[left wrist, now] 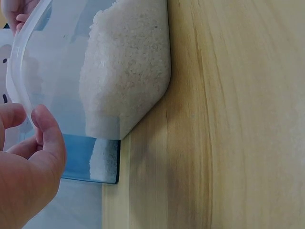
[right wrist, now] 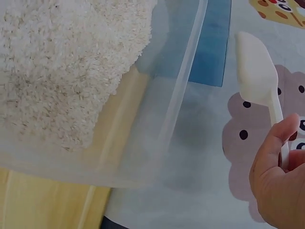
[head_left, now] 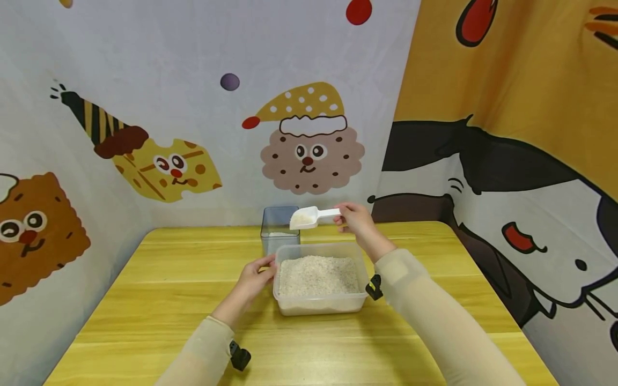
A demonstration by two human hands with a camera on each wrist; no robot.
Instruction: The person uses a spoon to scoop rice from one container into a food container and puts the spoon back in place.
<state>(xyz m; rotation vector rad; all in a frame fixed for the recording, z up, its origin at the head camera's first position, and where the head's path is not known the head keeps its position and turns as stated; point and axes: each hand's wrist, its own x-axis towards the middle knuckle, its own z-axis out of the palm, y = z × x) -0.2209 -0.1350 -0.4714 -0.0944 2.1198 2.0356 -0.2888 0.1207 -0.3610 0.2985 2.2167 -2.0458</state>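
A clear plastic tub (head_left: 322, 306) stands on the table with a heap of white rice (head_left: 318, 274) in it. My left hand (head_left: 254, 277) holds the tub's left rim between thumb and fingers, as the left wrist view also shows. Behind the tub, a bluish see-through container (head_left: 281, 225) has some rice at its bottom. In my right hand (head_left: 356, 219) is the handle of a white scoop (head_left: 311, 216), raised above the back of the tub near the bluish container's rim. Rice lies in the scoop's bowl; the right wrist view shows only its underside (right wrist: 257, 69).
The yellow wooden table (head_left: 193, 279) reaches back to a cloth wall (head_left: 203, 69) printed with cartoon figures. More printed cloth (head_left: 521, 161) hangs on the right. The bluish container sits close to the back wall.
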